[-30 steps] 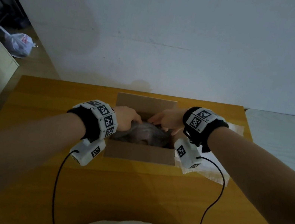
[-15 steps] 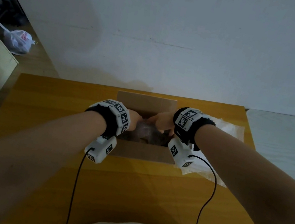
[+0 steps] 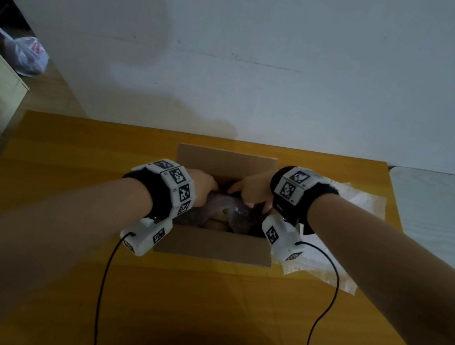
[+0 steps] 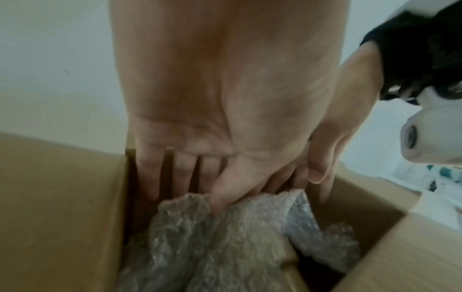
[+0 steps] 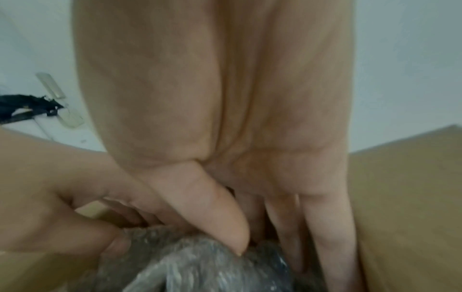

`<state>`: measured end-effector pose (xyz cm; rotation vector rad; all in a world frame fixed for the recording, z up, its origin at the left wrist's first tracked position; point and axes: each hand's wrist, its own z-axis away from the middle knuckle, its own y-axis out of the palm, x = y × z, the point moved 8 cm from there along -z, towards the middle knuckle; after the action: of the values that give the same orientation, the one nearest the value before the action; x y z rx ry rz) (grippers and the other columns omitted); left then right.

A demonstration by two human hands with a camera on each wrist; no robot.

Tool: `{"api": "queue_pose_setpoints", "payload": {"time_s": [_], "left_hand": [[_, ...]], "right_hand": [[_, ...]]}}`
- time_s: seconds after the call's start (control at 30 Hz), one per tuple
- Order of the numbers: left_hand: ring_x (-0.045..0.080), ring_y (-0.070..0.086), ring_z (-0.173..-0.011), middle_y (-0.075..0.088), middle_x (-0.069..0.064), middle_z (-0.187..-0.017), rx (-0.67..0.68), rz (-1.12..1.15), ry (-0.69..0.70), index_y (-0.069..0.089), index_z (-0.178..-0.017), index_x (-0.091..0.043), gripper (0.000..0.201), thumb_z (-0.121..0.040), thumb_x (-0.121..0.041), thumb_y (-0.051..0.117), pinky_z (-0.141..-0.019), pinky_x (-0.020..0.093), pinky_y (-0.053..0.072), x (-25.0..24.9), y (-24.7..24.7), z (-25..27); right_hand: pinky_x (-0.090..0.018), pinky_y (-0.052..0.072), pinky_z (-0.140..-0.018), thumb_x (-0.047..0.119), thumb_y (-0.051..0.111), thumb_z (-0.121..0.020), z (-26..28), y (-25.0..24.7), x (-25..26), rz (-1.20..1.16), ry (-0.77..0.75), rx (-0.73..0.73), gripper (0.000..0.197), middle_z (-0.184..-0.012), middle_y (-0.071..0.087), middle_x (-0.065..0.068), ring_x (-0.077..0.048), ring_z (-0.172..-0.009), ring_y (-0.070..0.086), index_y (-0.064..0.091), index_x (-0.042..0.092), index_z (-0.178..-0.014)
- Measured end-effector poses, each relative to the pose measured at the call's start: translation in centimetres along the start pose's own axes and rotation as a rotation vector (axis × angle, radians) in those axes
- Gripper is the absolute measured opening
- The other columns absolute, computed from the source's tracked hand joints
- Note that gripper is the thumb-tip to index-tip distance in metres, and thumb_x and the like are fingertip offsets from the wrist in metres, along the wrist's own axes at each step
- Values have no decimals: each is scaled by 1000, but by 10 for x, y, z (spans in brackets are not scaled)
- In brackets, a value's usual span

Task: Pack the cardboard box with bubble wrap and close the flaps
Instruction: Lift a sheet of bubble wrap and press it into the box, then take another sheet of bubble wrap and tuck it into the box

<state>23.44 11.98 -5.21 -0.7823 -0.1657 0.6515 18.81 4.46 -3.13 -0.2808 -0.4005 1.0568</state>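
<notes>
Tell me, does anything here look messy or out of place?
Nothing looks damaged or spilled. The bubble wrap sits crumpled inside the open cardboard box, with both hands pushing it down. A loose sheet of bubble wrap lies on the wooden table beside the box.

Nothing readable here tbh. The plastic bag [image 3: 26, 54] on the floor at about 10 o'clock has a red print, but it's too blurry to make out.

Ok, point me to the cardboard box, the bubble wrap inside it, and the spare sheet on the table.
cardboard box [image 3: 213, 247]: head view, near flap.
bubble wrap [image 4: 225, 247]: left wrist view, crumpled middle.
spare sheet [image 3: 364, 202]: head view, far right corner, beside the box.
</notes>
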Motion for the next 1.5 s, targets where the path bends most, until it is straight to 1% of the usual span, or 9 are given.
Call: {"api": "queue_pose_setpoints", "payload": {"time_s": [0.17, 0.37, 0.47, 0.53, 0.6, 0.9, 1.17, 1.33, 1.5], "left_hand": [[25, 62, -83, 67, 7, -101, -66, 9, -14, 64, -113, -17, 31, -93, -10, 40, -64, 33, 51, 16, -7, 12], [11, 35, -51, 39, -1, -66, 108, -162, -145, 52, -92, -9, 14, -99, -13, 40, -45, 21, 29, 14, 21, 20], [17, 51, -63, 59, 5, -86, -41, -68, -117, 61, -110, -8, 26, -98, -15, 40, -50, 24, 38, 9, 2, 28], [24, 62, -91, 64, 7, -113, -192, -5, -71, 58, -121, -15, 30, -97, -20, 40, -69, 31, 51, 5, -18, 35], [25, 59, -110, 60, 5, -126, -331, 51, -30, 54, -126, -19, 32, -98, -27, 41, -88, 38, 51, -2, -37, 46], [25, 57, -108, 55, 4, -125, -757, 298, 149, 51, -127, -16, 33, -99, -27, 38, -88, 41, 50, -76, -77, 72], [21, 52, -118, 51, 1, -134, -715, 302, 232, 48, -131, -18, 34, -99, -21, 38, -95, 37, 49, -164, -63, 48], [19, 46, -124, 44, 0, -139, -582, 254, 271, 42, -136, -20, 36, -100, -20, 38, -97, 37, 48, -217, -38, 16], [22, 28, -139, 23, 4, -154, -455, 266, 195, 29, -144, -17, 46, -99, -14, 39, -108, 38, 39, -243, -9, -21]], "right_hand": [[-45, 37, -106, -10, 27, -95, 4, -2, -11, -253, -7, 62, 61, -152, 28, -18, -38, -138, 31, 25, 20, -148], [-39, 43, -107, -1, 44, -95, 8, 12, -17, -240, -25, -47, 55, -151, 33, -13, -32, -134, 39, 32, 15, -146], [-35, 45, -104, 12, 50, -96, 21, 2, -18, -244, -105, -198, 47, -145, 44, -10, -28, -129, 45, 41, 13, -142], [-31, 40, -103, 21, 52, -96, 35, -12, -20, -200, -167, -365, 43, -142, 50, -7, -25, -127, 48, 49, 13, -138], [-29, 37, -103, 27, 54, -95, 47, -18, -26, -194, -207, -488, 40, -139, 53, -4, -22, -126, 49, 54, 16, -133], [-33, 43, -101, 32, 54, -94, 94, -12, -78, -354, -237, -770, 41, -134, 58, -5, -21, -120, 56, 54, 15, -132], [-25, 41, -94, 34, 55, -93, 113, 16, -168, -487, -85, -884, 43, -135, 56, -3, -19, -117, 57, 52, 18, -133], [-34, 45, -100, 35, 52, -94, 105, 38, -218, -466, -4, -893, 45, -137, 55, -5, -20, -122, 54, 49, 20, -136], [-35, 35, -112, 34, 49, -96, 75, 58, -253, -329, 34, -834, 49, -149, 39, -2, -19, -136, 39, 39, 22, -142]]}}
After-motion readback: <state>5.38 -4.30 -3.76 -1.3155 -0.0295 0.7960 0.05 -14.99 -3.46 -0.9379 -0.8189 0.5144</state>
